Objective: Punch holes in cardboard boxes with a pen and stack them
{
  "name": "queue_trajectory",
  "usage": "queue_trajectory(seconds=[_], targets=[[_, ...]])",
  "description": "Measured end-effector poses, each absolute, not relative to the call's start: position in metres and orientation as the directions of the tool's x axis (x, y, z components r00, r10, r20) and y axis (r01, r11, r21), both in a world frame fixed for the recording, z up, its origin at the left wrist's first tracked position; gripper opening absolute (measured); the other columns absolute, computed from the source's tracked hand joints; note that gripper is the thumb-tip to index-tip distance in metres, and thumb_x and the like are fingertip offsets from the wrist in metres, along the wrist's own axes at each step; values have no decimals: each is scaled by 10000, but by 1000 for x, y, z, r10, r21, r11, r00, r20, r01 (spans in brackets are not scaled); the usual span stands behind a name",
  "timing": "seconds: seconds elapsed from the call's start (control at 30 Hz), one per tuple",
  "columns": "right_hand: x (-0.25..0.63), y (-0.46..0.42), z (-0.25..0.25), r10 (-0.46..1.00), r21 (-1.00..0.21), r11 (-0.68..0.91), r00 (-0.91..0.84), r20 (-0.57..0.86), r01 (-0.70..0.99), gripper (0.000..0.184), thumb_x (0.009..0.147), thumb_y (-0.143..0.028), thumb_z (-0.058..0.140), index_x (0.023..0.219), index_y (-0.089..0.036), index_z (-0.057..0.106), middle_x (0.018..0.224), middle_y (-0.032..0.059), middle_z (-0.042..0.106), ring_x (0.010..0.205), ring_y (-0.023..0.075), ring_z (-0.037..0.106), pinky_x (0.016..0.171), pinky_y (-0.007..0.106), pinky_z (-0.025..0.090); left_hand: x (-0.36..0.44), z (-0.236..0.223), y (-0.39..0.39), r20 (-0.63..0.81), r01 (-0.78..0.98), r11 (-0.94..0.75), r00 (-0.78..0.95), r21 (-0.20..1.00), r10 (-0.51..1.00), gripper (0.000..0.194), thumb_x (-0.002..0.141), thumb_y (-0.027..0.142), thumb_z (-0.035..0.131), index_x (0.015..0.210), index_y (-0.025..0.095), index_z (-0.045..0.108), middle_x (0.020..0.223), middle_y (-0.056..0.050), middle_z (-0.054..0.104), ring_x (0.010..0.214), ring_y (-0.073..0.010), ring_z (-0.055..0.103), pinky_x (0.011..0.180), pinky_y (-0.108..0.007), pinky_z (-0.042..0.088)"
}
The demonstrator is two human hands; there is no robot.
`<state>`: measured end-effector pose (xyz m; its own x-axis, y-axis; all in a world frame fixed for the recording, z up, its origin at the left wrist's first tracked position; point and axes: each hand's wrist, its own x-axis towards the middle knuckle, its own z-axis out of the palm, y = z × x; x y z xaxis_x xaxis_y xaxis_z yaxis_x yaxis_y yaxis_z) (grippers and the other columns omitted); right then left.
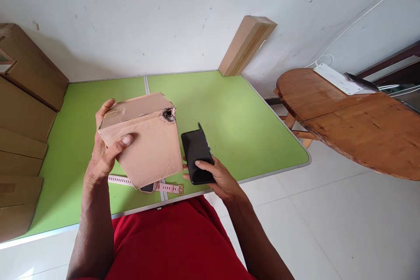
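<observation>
My left hand (110, 148) grips a small cardboard box (151, 148) by its left end, thumb pressed on the near face. The box is tilted above the table, and a ragged hole (169, 114) with dark scribbles around it sits at its upper right corner. In my right hand (218, 175) is a black smartphone (197, 153), thumb across its screen and fingers behind it. A thin dark pen-like piece (201, 129) sticks up along the phone's right edge; I cannot tell what it is. Partly behind the box lies a smartwatch with a pink strap (170, 188).
The green folding table (259, 140) has a metal rim and stands against a white wall. Large cardboard boxes (26, 109) line its left side. A long carton (246, 46) leans at the back right. Beyond a floor gap, a wooden table (348, 122) bears a white power strip (334, 78).
</observation>
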<state>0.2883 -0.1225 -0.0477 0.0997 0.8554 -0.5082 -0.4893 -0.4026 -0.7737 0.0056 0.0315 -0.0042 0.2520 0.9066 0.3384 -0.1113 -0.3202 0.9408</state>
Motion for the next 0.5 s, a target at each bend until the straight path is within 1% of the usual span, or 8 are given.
queue_trajectory(seconds=[0.07,0.13,0.17,0.23,0.3,0.33,0.4,0.5], targets=[[293,-133,-39,863,-701,-341,87,-498,-626,428,814,-332,938,1190,-196,787,1264,138,850,1032,301,835,769,399,692,4,-6,32,342,-105,-326,242,939,908,931,782,578,967,1613,418,578,1568,-77,623,1441,-397,610,1256,-596,526],[296,-138,-27,886,-682,-278,94,-455,-676,402,828,-303,935,1199,-199,821,1327,141,844,1057,285,831,736,350,683,3,-6,32,342,-94,-329,239,940,909,922,794,583,948,1618,427,566,1555,-73,641,1452,-405,597,1267,-628,497],[296,-139,-20,901,-675,-249,89,-425,-695,402,850,-329,928,1219,-207,829,1336,142,846,1057,275,828,731,337,679,3,-6,32,337,-91,-324,245,942,909,927,795,580,944,1624,435,557,1549,-74,649,1461,-409,588,1273,-638,481],[296,-136,-4,933,-662,-199,66,-353,-722,438,950,-491,859,1297,-226,825,1363,152,842,1088,269,823,776,341,682,3,-5,32,328,-79,-319,258,945,909,946,789,573,944,1636,434,544,1546,-82,654,1471,-417,576,1278,-649,458],[291,-130,14,960,-661,-165,33,-277,-732,548,1044,-674,692,1345,-232,812,1384,167,834,1128,277,819,826,364,686,3,-4,31,328,-63,-323,257,944,909,963,786,588,942,1643,414,538,1556,-90,650,1466,-423,580,1276,-662,449],[287,-126,22,970,-663,-156,14,-244,-732,596,1071,-720,611,1352,-231,806,1389,171,831,1134,282,819,831,372,685,4,-3,31,330,-56,-327,252,943,910,970,784,603,940,1643,405,537,1562,-93,648,1465,-426,583,1278,-671,443],[277,-119,34,980,-656,-161,-43,-192,-737,604,1098,-714,541,1361,-232,794,1387,168,830,1111,284,822,817,375,682,5,-1,29,328,-49,-327,245,944,912,966,785,616,937,1640,414,536,1567,-88,649,1475,-430,580,1288,-683,429],[257,-108,42,980,-612,-196,-142,-137,-766,567,1085,-671,561,1377,-235,777,1356,154,838,1051,280,826,800,383,685,8,3,26,321,-46,-320,253,946,913,893,805,591,930,1602,441,556,1578,-61,637,1504,-447,571,1278,-692,442]])
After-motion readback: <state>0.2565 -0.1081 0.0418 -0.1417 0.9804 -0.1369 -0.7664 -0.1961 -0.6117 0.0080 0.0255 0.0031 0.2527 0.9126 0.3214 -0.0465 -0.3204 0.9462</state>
